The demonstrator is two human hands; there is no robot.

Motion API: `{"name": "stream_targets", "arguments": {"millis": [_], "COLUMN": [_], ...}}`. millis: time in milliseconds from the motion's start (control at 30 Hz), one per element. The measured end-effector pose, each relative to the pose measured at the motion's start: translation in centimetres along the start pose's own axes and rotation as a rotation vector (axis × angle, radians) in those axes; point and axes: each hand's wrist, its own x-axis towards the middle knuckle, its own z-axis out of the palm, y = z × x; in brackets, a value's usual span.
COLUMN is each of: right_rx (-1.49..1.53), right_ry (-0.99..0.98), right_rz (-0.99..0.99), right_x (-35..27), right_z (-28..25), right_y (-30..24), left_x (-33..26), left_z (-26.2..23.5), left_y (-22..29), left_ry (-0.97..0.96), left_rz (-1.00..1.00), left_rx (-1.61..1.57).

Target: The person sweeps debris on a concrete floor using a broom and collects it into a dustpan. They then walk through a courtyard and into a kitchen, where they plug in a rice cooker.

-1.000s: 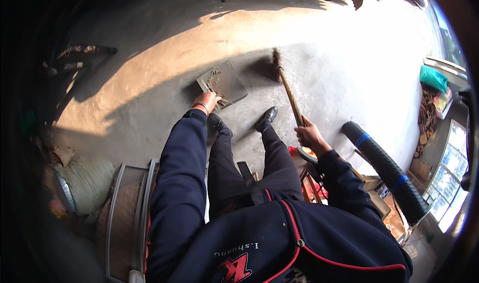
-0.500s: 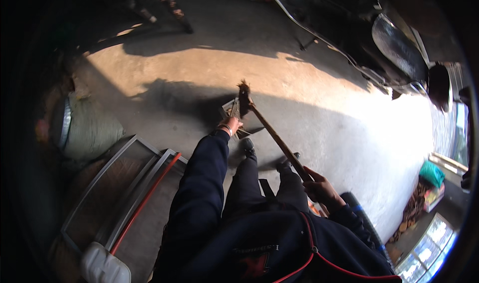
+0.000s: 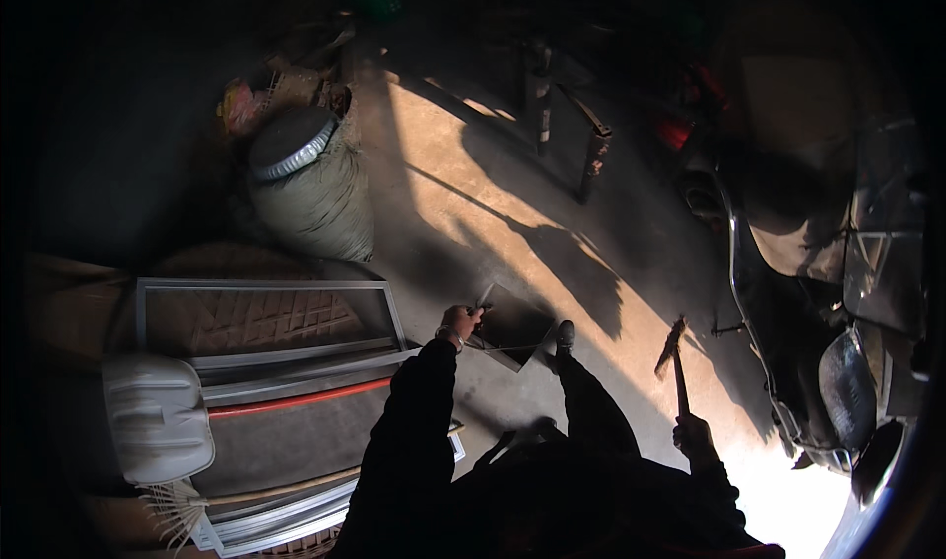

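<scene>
My left hand [image 3: 460, 321] is closed round the handle end of a dark, flat dustpan [image 3: 522, 325], held out in front of me near my foot. What lies in the pan is too dark to make out. Off to the right, my right hand [image 3: 694, 435] grips the wooden stick of a short-bristled broom [image 3: 671, 348]. The broom head is well apart from the dustpan, over a sunlit strip of floor.
To the left lie metal-framed screens [image 3: 266, 284], a white plastic shovel [image 3: 158, 416] with a red handle, and a rake [image 3: 173, 510]. A stuffed sack [image 3: 320, 204] stands beyond them. A parked motorbike-like vehicle [image 3: 847, 387] is at right; a post [image 3: 595, 160] stands ahead.
My view has swung left, toward the sack and screens. The broom has come away from the dustpan and out to the right. My left hand still holds the pan.
</scene>
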Motion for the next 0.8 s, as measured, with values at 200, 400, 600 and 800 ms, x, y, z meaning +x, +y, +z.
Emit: {"name": "stream_targets", "arguments": {"millis": [200, 400, 600, 800], "right_rx": [-0.161, -0.352, -0.596, -0.611], "right_ry": [-0.142, -0.303, -0.481, -0.491], "right_rz": [0.056, 0.072, -0.001, 0.007], "right_x": [6.2, 10.8, 15.6, 19.1], "right_z": [8.5, 25.7, 45.6, 61.9], "right_y": [-10.4, -24.2, -35.3, -43.7], "left_x": [8.6, 16.7, 25.0, 41.2], "left_z": [-9.2, -16.9, -24.8, -29.7], "left_y": [-1.5, -6.0, -8.0, -10.2], "left_ry": [0.012, 0.218, 0.402, 0.372], "left_rz": [-0.295, -0.215, 0.251, 0.027], "left_rx": [0.085, 0.237, 0.630, 0.214]}}
